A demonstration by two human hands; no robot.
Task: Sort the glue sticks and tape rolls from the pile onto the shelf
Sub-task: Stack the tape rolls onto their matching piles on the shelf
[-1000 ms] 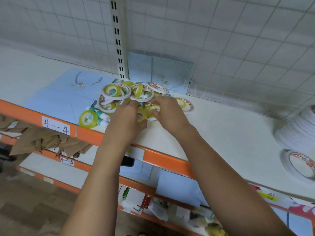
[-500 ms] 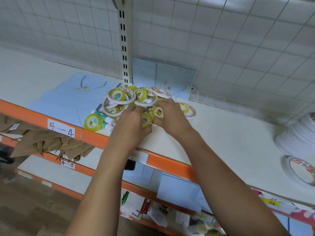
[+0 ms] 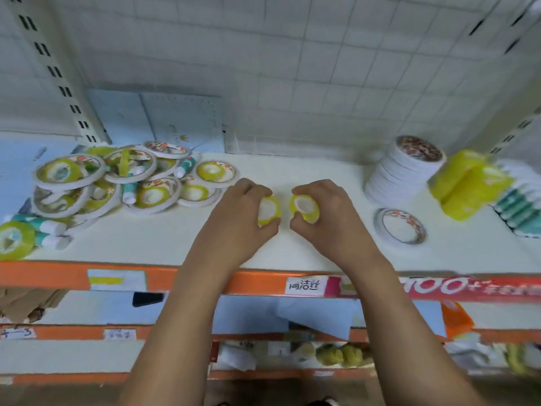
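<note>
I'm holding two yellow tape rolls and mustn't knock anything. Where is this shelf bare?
Bare: the white shelf between the pile and the stack of white rolls, behind and in front of the left hand and right hand. Crowded: the pile's end, and the right end with the stack, a loose roll and yellow packs.

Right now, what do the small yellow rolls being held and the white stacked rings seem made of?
Small yellow rolls: likely translucent plastic tape, yellow-tinted, on white cores.
White stacked rings: probably matte paper-backed tape, going by the flat white edges; blur leaves doubt.
</note>
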